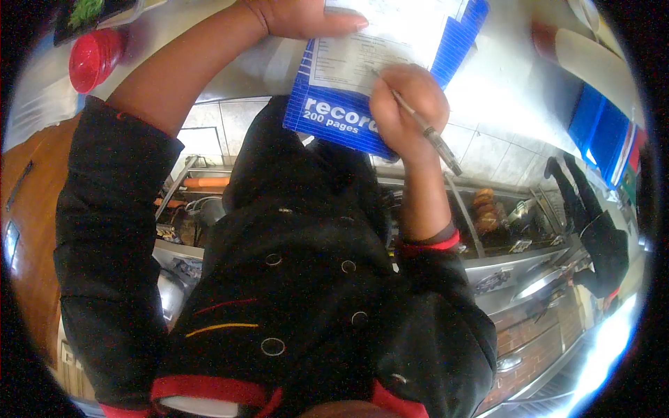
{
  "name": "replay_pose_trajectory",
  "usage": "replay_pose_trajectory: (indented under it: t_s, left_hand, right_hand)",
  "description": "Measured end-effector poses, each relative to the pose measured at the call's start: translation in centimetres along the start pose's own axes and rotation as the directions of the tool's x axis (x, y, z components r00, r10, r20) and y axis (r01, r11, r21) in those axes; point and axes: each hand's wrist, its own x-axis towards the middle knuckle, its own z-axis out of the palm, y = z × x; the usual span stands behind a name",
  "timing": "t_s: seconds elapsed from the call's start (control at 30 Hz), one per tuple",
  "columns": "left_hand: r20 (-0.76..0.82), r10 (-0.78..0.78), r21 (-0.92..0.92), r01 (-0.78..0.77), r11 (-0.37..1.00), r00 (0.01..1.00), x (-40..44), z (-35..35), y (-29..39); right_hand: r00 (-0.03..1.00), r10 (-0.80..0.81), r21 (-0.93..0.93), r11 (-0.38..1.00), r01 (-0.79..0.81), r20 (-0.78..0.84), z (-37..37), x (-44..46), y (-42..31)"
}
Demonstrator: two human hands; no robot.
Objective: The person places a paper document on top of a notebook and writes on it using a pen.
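Near the front edge of the shiny table, a blue book sits at a slant. Its bottom part sticks out past that edge. The book has white letters that say "record", with the end of the word behind a hand, and "200 pages" under it. On top of the book is a white paper with small print on it, too blurry to read. Blue shows around its bottom and right side.

The right hand is curled up tight and grips a thin pen. The pen's tip points up and left at the low part of the paper. I cannot tell if the tip touches it. The left hand is at the top, by the left side of the book, with its thumb reaching over the paper. The rest of its fingers do not show, so I cannot tell if it is open or closed.

Off by the left end of the table are red bowls, one in another. Some green leaves lie on something dark, up in the far left corner. Toward the right end is a flat blue thing. Past it, low on the right, a person in black stands well apart from the two hands.
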Motion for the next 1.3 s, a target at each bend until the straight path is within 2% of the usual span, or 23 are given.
replay_pose_trajectory:
  t_s: [0.13,0.2,0.33,0.43,0.63,0.93,1.3]
  left_hand:
    - [-0.002,0.006,-0.012,-0.006,1.000,1.000,0.01,-0.01,-0.09]
    - [-0.001,0.008,-0.011,-0.008,1.000,1.000,0.02,-0.02,-0.09]
    - [-0.005,0.004,-0.009,-0.004,1.000,1.000,0.01,-0.05,-0.03]
    - [-0.019,0.007,-0.007,-0.007,1.000,1.000,0.00,-0.10,0.01]
    - [-0.061,0.040,-0.012,-0.041,0.999,0.997,-0.02,0.00,-0.14]
    - [-0.030,0.026,-0.012,-0.026,1.000,0.999,0.03,-0.07,-0.04]
    - [-0.037,0.028,0.000,-0.028,1.000,0.999,-0.09,0.20,-0.11]
  right_hand:
    - [0.998,0.005,-0.059,0.998,-0.001,0.068,-0.46,0.12,-0.32]
    - [0.996,0.068,-0.050,0.997,-0.065,0.059,-0.35,0.30,-0.62]
    - [0.996,0.056,-0.090,0.995,-0.050,0.064,-0.27,0.12,-0.52]
    - [0.997,0.082,-0.069,0.994,-0.082,-0.007,-0.10,-0.01,-0.41]
    - [0.999,0.048,-0.026,0.998,-0.048,-0.026,-0.06,-0.19,-0.13]
    - [1.000,0.014,-0.106,0.994,-0.014,0.004,-0.52,-0.13,-0.32]
    - [1.000,-0.026,-0.043,0.999,0.027,0.010,-0.94,-0.34,-0.58]
